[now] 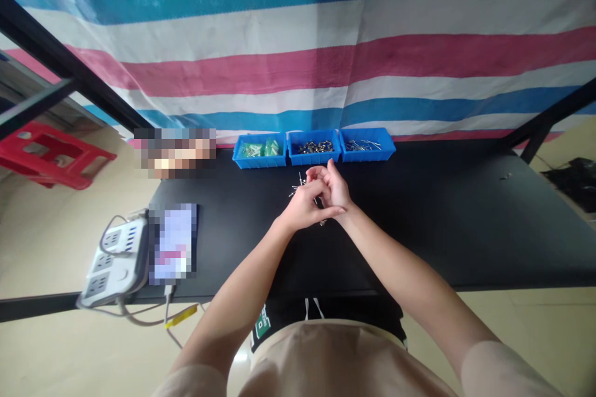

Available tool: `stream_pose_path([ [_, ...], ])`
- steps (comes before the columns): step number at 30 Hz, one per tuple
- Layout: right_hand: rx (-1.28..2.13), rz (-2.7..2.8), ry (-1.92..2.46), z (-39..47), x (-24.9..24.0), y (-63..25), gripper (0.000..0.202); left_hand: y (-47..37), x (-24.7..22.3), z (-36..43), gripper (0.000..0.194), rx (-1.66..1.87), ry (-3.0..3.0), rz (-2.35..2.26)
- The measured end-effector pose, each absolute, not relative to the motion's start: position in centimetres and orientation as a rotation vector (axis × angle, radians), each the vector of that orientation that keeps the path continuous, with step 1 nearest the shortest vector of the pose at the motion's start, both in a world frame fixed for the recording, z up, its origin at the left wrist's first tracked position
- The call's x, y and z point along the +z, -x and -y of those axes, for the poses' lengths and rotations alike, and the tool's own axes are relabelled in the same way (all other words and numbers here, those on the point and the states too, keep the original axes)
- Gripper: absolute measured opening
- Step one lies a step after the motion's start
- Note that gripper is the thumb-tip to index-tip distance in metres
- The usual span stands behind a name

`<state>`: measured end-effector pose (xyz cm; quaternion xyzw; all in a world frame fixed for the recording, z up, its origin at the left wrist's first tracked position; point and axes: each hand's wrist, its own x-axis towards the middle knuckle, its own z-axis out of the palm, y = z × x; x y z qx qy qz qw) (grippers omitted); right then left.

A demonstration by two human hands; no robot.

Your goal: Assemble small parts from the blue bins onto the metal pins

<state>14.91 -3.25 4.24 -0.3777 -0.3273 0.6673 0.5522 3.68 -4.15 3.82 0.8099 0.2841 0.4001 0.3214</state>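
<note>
1. Nearest, two bare forearms reach forward from the bottom edge over the front of the black surface [465, 229], and the hands meet above its middle.
2. Left hand [305, 205] is curled, fingers bent inward against the right hand; whether it grips anything cannot be told.
3. Right hand [333, 189] lies touching the left, its fingers partly bent and one raised; a thin metal piece shows just under the two hands, but which hand has it cannot be told.
4. Small metal pins [298, 186] lie loose on the surface, just beside and partly under the hands, on their left side.
5. Off to the left, a white power strip [116, 260] sits at the surface's near corner, with a blurred flat thing beside it.
6. Farther back, three blue bins stand in a row, touching one another: the left bin [259, 150] holds green parts, the middle bin [314, 146] dark metal bits, the right bin [367, 144] thin pins.
7. Beyond them hangs a striped tarp [298, 43]; a red stool [51, 152] stands at far left.
</note>
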Motion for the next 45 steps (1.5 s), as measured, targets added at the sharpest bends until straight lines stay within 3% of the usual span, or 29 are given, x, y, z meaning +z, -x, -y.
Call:
stream_pose_path([
  [7,1.591,0.787,0.889,3.2,4.2,-15.1,0.065,-3.2,4.1,3.8,0.008,1.011,-2.080,-0.689],
  [10,1.623,0.779,0.887,3.1,3.9,-15.0,0.064,-3.0,4.0,3.7,0.005,0.997,-2.057,-0.696],
  [15,1.661,0.729,0.878,3.2,4.0,-15.0,0.063,-3.3,3.9,3.8,0.021,0.995,-1.986,-0.740],
  [20,1.618,0.770,0.870,3.0,3.9,-15.2,0.070,-3.4,4.0,3.9,0.004,1.011,-2.026,-0.706],
  [23,1.412,0.922,0.932,2.6,3.1,-15.6,0.076,-3.0,4.0,3.7,0.003,1.082,-2.024,-0.742],
  [25,1.095,1.137,1.066,2.2,2.2,-16.2,0.070,-2.7,3.9,3.5,0.001,1.152,-1.984,-0.821],
  [28,0.536,1.576,1.296,1.5,0.9,-17.4,0.044,-1.9,3.4,2.6,0.002,1.288,-1.939,-1.045],
  [31,0.264,1.909,1.469,1.3,0.1,-18.0,0.035,-1.0,2.5,1.4,0.004,1.352,-1.920,-1.269],
  [37,0.201,2.082,1.599,1.5,-0.4,-17.5,0.033,0.0,0.9,0.0,0.008,1.236,-1.972,-1.563],
  [45,0.313,2.015,1.519,1.1,-0.5,-18.0,0.017,-0.4,0.7,0.3,0.009,1.114,-2.064,-1.514],
])
